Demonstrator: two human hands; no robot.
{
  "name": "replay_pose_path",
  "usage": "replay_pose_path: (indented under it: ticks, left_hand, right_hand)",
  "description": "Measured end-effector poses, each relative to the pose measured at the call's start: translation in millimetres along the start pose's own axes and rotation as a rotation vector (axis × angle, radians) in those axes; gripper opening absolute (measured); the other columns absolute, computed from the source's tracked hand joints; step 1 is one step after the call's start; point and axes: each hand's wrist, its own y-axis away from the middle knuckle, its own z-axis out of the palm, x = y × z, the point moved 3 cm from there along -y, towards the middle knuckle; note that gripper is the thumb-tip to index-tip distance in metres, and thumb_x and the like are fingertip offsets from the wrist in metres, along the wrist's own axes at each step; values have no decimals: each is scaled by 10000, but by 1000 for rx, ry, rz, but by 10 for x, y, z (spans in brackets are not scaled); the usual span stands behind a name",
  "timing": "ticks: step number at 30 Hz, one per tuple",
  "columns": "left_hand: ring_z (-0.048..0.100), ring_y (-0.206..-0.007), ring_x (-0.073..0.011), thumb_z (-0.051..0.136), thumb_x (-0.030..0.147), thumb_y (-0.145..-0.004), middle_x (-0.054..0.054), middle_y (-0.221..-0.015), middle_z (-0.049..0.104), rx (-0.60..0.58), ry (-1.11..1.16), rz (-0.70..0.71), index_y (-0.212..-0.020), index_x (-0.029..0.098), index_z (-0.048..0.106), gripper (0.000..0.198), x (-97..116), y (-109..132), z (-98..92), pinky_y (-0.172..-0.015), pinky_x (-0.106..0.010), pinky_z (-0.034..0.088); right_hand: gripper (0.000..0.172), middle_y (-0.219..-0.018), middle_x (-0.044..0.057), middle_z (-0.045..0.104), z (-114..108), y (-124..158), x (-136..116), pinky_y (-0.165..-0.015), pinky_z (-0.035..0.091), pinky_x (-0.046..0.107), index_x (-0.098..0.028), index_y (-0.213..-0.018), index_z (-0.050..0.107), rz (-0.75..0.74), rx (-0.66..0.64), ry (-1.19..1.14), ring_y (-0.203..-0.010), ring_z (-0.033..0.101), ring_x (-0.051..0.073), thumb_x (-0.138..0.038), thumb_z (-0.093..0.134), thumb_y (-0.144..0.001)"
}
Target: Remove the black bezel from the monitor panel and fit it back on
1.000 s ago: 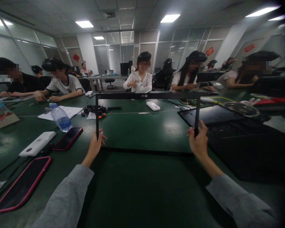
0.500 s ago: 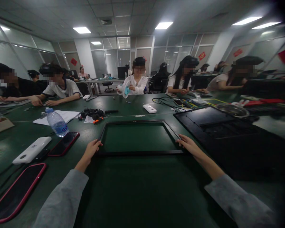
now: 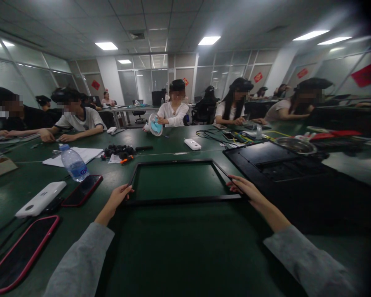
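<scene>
A thin black rectangular frame (image 3: 185, 200), like a monitor bezel, is held in front of me over the green table. My left hand (image 3: 120, 197) is closed on its left side near the lower corner, the fingertips curled round the edge. On the opposite side my right hand (image 3: 244, 189) grips the right edge, fingers partly inside the opening. Green tabletop shows through the frame. To the right lies a large black panel (image 3: 275, 159), apart from the frame.
Left of me are a water bottle (image 3: 73, 163), a white power bank (image 3: 41, 199), a phone (image 3: 83, 190) and another red-edged phone (image 3: 21, 251). Ahead lie black gear (image 3: 119, 151) and a white box-shaped device (image 3: 192, 144). A metal bowl (image 3: 297, 145) and cables stand back right. Several people sit around.
The frame stays in both my hands, almost unmoved. My view has tilted slightly upward and turned a little right. The person opposite has lowered and turned the clear, blue-filled item.
</scene>
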Motion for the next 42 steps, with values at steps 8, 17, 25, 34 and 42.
replay_pose_path:
  ticks: [8,17,25,34,42]
  left_hand:
    - [516,-521,-137,718,590,-628,-1,-563,602,4,3,-15,-820,140,690,491,135,74,6,-499,-252,344]
    - [529,-522,-123,718,577,-626,-31,-675,684,16,8,5,-832,150,685,475,81,34,10,-479,-246,376]
    - [546,-550,-133,749,509,-675,-56,-749,715,32,32,78,-983,149,686,478,116,68,26,-488,-259,408]
    - [626,-796,-162,731,563,-741,-87,-1034,725,73,101,283,-1342,156,547,749,85,48,-10,-790,-326,502]
    - [660,-958,-190,754,482,-760,-87,-1132,717,130,171,359,-1358,216,505,700,205,122,-39,-931,-378,492]
  right_hand:
    - [310,-838,73,747,18,48,-95,-553,573,289,-214,-1057,696,50,11,-66,-626,679,179,-280,629,-762]
    - [405,-1039,90,756,-10,93,-102,-730,630,365,-246,-1113,697,-25,-59,-88,-888,736,254,-388,730,-735]
    - [506,-866,60,747,-41,70,-87,-646,598,297,-239,-1143,660,-5,6,-90,-751,723,205,-488,793,-723]
    - [651,-1131,106,736,36,112,-186,-1004,495,438,-231,-1277,545,-219,40,28,-1102,683,262,-530,777,-747]
    - [557,-1189,106,715,66,155,-322,-1056,462,483,-243,-1177,561,-379,110,40,-1156,654,262,-528,777,-750]
